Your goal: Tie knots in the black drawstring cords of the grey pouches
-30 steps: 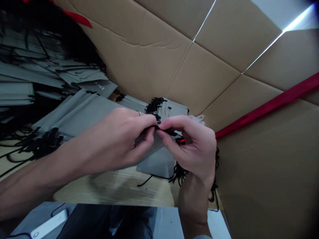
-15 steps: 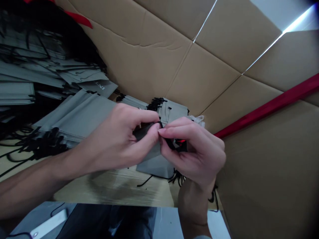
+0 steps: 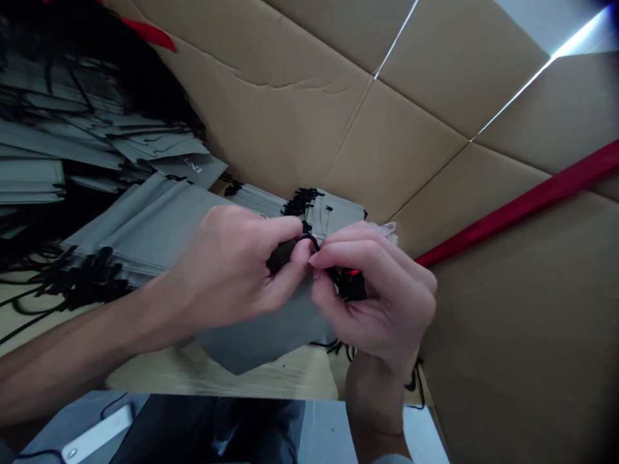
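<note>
A grey drawstring bag [image 3: 264, 338] hangs below my hands over the table. My left hand [image 3: 242, 264] is closed on its top part, thumb and forefinger pressed together where the black cord [image 3: 312, 241] comes out. My right hand [image 3: 382, 290] pinches that cord between thumb and forefinger, its tips almost touching the left thumb. Beneath the right fingers is a dark object with a small red spot [image 3: 354, 273]; what it is, I cannot make out. The bag's opening is mostly hidden by my fingers.
Stacked grey bags [image 3: 145, 219] with black cord ends lie at left, beside a taller heap [image 3: 62, 142]. More bags [image 3: 338, 212] stand behind my hands. Cardboard walls [image 3: 290, 122] enclose the back and right, crossed by a red strap [image 3: 522, 203]. A white device [image 3: 99, 435] lies lower left.
The grey bag now hangs lower and further left beneath my hands, showing more of its panel. A cord loop stands up between my fingertips. Both hands stay nearly in place.
</note>
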`<state>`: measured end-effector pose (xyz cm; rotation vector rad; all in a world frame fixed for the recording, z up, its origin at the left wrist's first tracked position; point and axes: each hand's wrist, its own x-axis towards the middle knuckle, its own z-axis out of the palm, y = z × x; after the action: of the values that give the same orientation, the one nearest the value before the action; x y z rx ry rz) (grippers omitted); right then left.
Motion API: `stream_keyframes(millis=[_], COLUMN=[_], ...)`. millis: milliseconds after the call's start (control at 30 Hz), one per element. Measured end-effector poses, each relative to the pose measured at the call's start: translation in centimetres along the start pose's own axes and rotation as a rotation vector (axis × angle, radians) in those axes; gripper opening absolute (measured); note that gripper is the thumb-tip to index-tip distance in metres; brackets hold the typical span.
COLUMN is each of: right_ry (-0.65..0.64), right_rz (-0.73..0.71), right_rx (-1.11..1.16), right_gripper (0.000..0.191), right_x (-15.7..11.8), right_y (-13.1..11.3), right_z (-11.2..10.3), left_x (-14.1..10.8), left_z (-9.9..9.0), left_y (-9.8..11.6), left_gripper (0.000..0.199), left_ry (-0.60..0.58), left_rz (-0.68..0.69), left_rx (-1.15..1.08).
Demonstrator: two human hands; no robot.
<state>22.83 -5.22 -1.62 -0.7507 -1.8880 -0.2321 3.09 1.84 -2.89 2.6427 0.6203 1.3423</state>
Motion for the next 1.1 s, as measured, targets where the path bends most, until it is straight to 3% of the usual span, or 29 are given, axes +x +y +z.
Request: stream_keyframes(millis=[100, 300, 467, 633, 867, 1100], right_ry=[-0.026, -0.131, -0.110, -0.052, -0.086, -0.069], right_rz=[0.017, 0.296, 0.388, 0.410, 0.444, 0.336], right_rx=[0.023, 0.429, 0.507, 0.544, 0.762, 0.940], right_gripper=[0.027, 0.028, 0.031, 0.031, 0.030, 0.021], right_x=[-0.2, -0.7, -0.4, -0.2, -0.7, -0.8], right_y=[0.3, 1.7, 1.9, 2.0, 3.3, 3.7], right_z=[0.1, -0.7, -1.1, -1.3, -0.4, 0.5], left_x=[-0.1, 0.1, 0.5, 0.6, 1.1, 0.7], left_z=[0.1, -0.7, -1.1, -2.0, -2.7, -2.7], left_y=[0.0, -0.1, -0.4, -0.8, -1.4, -0.9], left_gripper=[0.021, 0.026, 0.025, 0.028, 0.030, 0.034], left_ry=[-0.021, -0.136, -0.234, -0.389, -0.561, -0.516], left_rz=[-0.003, -0.036, 0.072, 0.193, 0.221, 0.180], left_rx=[0.095, 0.146, 0.141, -0.158, -0.477, -0.672])
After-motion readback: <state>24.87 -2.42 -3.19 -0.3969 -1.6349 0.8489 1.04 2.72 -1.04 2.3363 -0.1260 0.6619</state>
